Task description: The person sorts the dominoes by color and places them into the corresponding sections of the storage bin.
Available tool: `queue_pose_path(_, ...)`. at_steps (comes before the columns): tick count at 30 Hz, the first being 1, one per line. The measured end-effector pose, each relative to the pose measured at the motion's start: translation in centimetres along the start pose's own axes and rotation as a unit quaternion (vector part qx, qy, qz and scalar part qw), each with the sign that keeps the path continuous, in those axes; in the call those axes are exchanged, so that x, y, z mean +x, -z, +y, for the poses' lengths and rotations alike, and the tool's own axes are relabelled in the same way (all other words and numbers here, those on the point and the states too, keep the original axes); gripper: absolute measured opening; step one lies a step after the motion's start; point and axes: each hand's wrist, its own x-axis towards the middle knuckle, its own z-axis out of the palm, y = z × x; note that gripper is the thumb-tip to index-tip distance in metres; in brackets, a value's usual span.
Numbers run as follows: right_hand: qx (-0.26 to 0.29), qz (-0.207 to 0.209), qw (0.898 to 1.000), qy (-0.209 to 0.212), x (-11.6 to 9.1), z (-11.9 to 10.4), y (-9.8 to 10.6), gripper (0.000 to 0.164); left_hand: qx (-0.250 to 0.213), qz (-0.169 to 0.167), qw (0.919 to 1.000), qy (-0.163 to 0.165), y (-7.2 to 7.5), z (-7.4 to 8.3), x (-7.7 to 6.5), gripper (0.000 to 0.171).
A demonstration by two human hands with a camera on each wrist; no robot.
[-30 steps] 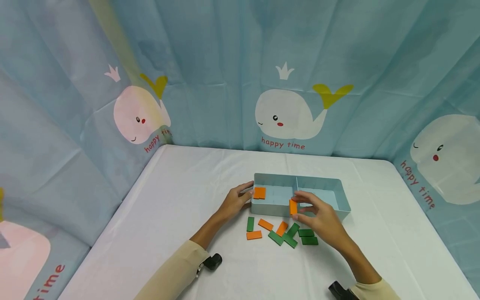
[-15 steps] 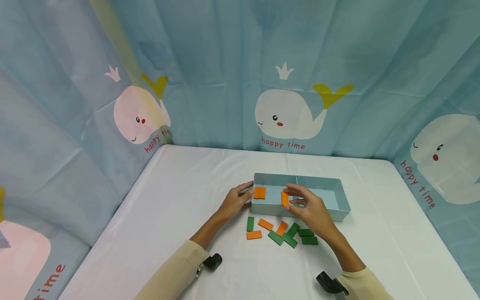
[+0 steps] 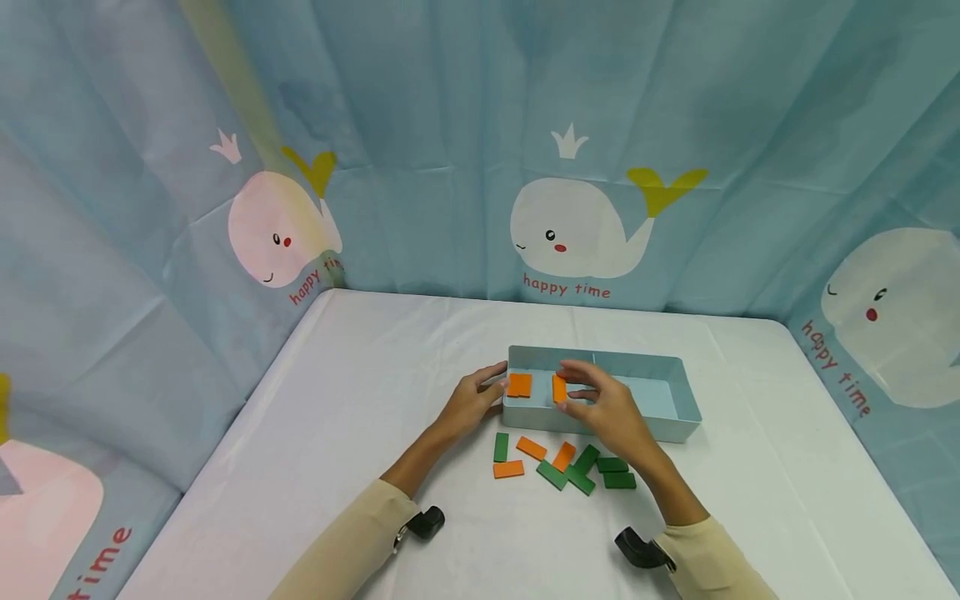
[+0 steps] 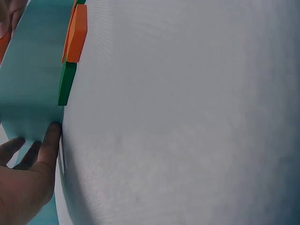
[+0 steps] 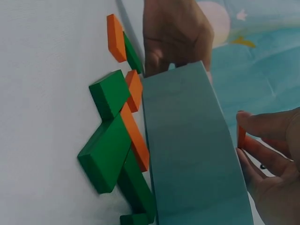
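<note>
My right hand (image 3: pixel 611 408) pinches an orange rectangular block (image 3: pixel 559 389) between thumb and fingers, upright over the left compartment of a pale blue two-compartment box (image 3: pixel 540 418). The right wrist view shows that block edge-on behind the box's front wall, thumb above and fingertips below. Orange blocks (image 3: pixel 519 385) lie close together inside, by the left end of the same compartment. At that end of the box rests my left hand (image 3: pixel 467 406); its extended fingers (image 4: pixel 49 145) touch the wall in the left wrist view.
In front of the box, green blocks (image 3: pixel 551 476) and orange blocks (image 3: pixel 508 470) lie loose on the white tablecloth (image 3: pixel 360 400), some of them touching. A divider splits the box; its right compartment (image 3: pixel 656 398) shows a bare floor. Behind the table hangs a whale-print curtain (image 3: pixel 420 208).
My right hand has moved left and away from me with the orange block, from the box's front wall to over the left compartment. The left hand and loose blocks have stayed put.
</note>
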Motion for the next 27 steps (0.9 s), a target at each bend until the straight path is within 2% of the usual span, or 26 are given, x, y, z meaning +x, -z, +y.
queue_pose_path(18, -0.058, -0.02, 0.997, -0.04, 2.7, -0.2, -0.9, 0.062, -0.004, 0.0, 0.9999, 0.012, 0.0, 0.0, 0.0, 0.054)
queue_pose_path(27, -0.077, -0.037, 0.996, -0.037, 3.4, 0.1, -1.0, 0.062, 0.002, -0.001, 1.0, 0.01, -0.1, -0.1, 0.2, 0.055)
